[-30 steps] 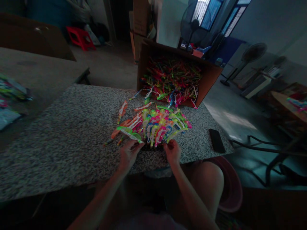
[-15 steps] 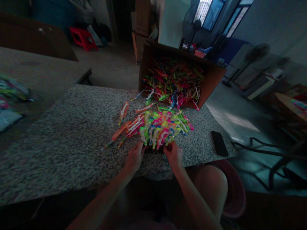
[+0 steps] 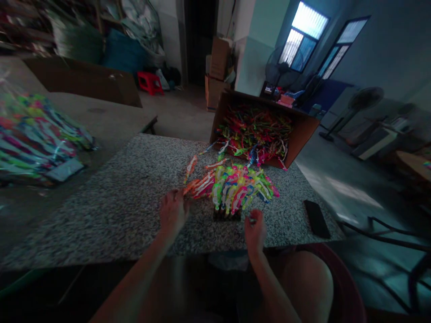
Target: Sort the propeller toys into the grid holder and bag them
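A fanned bundle of bright plastic pieces (image 3: 239, 187) in green, pink, yellow and blue lies on the speckled stone table (image 3: 101, 202), its ends gathered at a dark base (image 3: 227, 215). My left hand (image 3: 173, 211) rests to the left of the bundle. Its fingertips reach the loose orange pieces (image 3: 194, 185), but motion smears the fingers. My right hand (image 3: 255, 229) sits just right of the dark base, clear of the bundle. Its fingers are pinched around something small that I cannot make out.
An open cardboard box (image 3: 301, 130) full of mixed coloured pieces lies tipped toward me at the table's far edge. A black phone (image 3: 316, 218) lies near the right edge. A clear bag of coloured pieces (image 3: 37, 134) is on the left table. Standing fans (image 3: 365, 99) are on the floor at right.
Both hands have let go of the bundle. The left moved left toward the orange pieces, the right drew back toward me. The camera tilted up and left.
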Available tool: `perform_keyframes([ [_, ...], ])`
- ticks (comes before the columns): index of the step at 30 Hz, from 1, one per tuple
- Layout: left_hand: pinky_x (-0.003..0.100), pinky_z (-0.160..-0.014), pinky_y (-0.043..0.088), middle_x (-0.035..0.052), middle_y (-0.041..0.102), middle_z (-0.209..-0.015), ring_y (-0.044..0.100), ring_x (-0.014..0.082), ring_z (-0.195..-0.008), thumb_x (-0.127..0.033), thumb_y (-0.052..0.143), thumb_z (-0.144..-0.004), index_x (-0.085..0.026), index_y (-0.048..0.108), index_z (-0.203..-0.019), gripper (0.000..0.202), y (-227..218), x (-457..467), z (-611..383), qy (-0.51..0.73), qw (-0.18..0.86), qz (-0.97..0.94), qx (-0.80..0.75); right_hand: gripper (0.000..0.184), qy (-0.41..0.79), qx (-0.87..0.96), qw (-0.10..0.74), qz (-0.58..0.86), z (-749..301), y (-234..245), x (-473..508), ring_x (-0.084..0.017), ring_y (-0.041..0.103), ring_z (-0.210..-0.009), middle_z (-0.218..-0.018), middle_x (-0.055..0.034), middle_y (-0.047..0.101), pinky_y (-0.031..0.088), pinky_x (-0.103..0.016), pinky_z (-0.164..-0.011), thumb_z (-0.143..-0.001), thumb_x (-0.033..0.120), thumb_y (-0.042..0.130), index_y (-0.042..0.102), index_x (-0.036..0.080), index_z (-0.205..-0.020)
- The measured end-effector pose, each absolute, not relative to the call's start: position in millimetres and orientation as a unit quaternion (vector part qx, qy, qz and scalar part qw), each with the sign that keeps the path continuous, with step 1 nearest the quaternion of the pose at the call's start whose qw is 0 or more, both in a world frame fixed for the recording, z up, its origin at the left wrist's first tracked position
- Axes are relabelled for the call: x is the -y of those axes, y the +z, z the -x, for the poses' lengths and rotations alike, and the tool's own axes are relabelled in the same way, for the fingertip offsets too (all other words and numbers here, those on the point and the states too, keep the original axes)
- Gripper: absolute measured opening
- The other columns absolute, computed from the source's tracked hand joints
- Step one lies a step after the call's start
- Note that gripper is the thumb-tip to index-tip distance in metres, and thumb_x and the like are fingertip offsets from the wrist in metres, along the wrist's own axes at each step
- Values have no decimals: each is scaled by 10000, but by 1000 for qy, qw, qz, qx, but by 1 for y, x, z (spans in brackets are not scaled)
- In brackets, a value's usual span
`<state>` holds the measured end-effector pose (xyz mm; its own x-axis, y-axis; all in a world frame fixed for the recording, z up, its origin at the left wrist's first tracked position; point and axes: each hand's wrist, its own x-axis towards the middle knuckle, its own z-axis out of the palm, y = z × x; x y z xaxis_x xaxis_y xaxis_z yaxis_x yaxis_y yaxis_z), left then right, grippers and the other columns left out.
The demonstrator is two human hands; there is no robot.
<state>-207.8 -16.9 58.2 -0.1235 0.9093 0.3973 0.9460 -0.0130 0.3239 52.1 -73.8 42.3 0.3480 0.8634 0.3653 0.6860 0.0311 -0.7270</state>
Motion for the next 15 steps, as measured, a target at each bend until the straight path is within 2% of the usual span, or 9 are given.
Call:
perform_keyframes([
  [2, 420, -789, 488, 198, 644, -1028, 622, 319, -931, -266, 411, -856, -119, 643, -1028, 324, 61, 16, 232, -179, 3, 662, 728, 161, 77, 596, 456, 657, -23, 43, 90, -208, 644, -792, -877, -103, 662, 490, -310, -736, -885, 285, 457, 555, 181, -961],
  [4, 364, -749, 496, 168, 672, -943, 648, 280, -844, -233, 400, -848, -138, 671, -931, 299, 60, 21, 250, -147, -40, 673, 724, 157, 128, 695, 401, 583, 19, 48, 91, -192, 645, -733, -814, -71, 661, 488, -283, -694, -907, 305, 451, 568, 203, -934],
  [6, 330, -744, 495, 145, 688, -897, 659, 257, -809, -224, 429, -821, -160, 676, -862, 258, 59, 29, 261, -156, -53, 674, 720, 209, 168, 744, 337, 552, 64, 55, 73, -197, 659, -725, -827, -68, 676, 486, -269, -649, -903, 356, 492, 561, 197, -1021],
  [8, 325, -729, 495, 129, 697, -820, 665, 253, -774, -244, 446, -801, -176, 672, -781, 238, 58, 39, 270, -175, -74, 670, 718, 331, 174, 733, 287, 592, 100, 63, 42, -224, 671, -738, -845, -98, 688, 490, -282, -630, -871, 407, 554, 538, 162, -1092],
  [10, 330, -726, 500, 111, 705, -779, 671, 254, -756, -301, 460, -787, -192, 669, -730, 242, 58, 48, 281, -211, -110, 656, 716, 404, 179, 700, 254, 643, 120, 68, 11, -254, 675, -793, -883, -140, 694, 502, -303, -651, -805, 389, 642, 536, 132, -1098],
  [13, 326, -708, 516, 74, 718, -788, 672, 240, -745, -412, 480, -755, -211, 667, -762, 275, 55, 57, 298, -318, -156, 600, 717, 389, 201, 648, 276, 681, 122, 64, -9, -264, 671, -870, -928, -164, 694, 514, -320, -727, -719, 261, 703, 557, 113, -1048],
  [15, 312, -652, 523, 52, 709, -754, 660, 225, -702, -500, 491, -738, -209, 657, -784, 338, 50, 62, 303, -399, -196, 540, 714, 350, 242, 604, 330, 683, 115, 54, 0, -234, 677, -827, -879, -125, 702, 520, -301, -730, -685, 204, 701, 571, 122, -999],
])
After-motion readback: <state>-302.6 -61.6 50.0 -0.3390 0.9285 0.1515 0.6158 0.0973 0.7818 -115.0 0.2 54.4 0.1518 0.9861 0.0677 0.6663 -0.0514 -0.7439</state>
